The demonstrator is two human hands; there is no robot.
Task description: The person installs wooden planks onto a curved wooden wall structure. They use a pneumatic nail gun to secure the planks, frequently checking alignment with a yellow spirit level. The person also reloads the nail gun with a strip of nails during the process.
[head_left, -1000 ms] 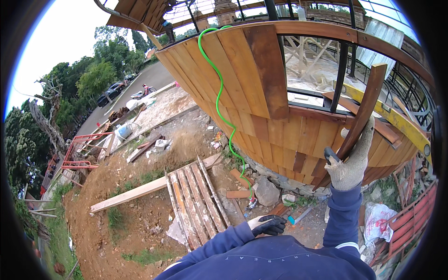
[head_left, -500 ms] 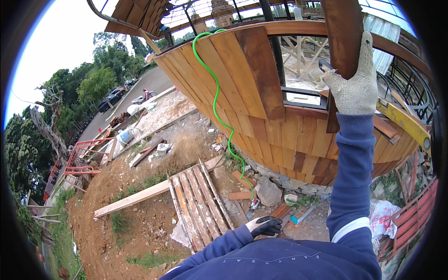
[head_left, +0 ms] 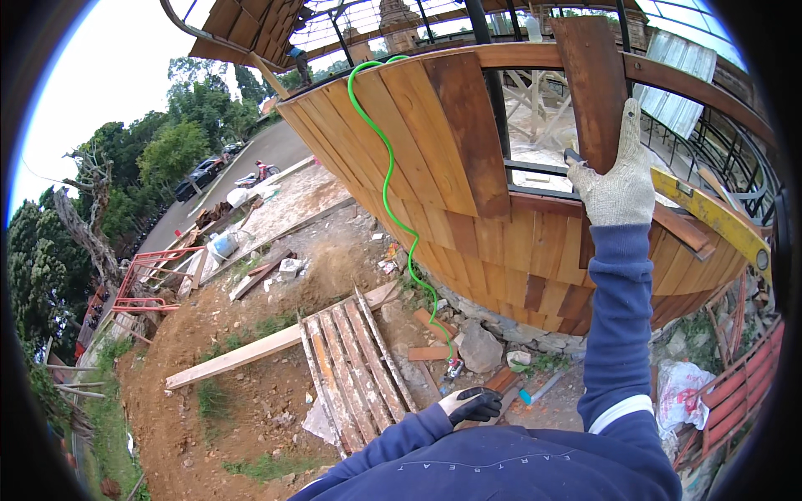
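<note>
Plank of dark wood (head_left: 591, 92) leans near-upright towards two o'clock, grasped by your right hand (head_left: 618, 179), index finger along its edge, presumably for steadying; that hand hides its middle. At five o'clock your left hand (head_left: 472, 407) has curled fingers; I cannot tell whether they hold anything.

Gripped by the right hand (head_left: 618, 188), the board (head_left: 593, 83) rises above the grip, before the rail (head_left: 522, 56). Right of the grip is the level (head_left: 710, 213); below right, the sack (head_left: 680, 392). Left of the grip, the hose (head_left: 388, 159) hangs down the wall (head_left: 455, 196). Below left are the left hand (head_left: 474, 406), then the rack (head_left: 353, 371), with the beam (head_left: 242, 359) stretching farther left.
</note>
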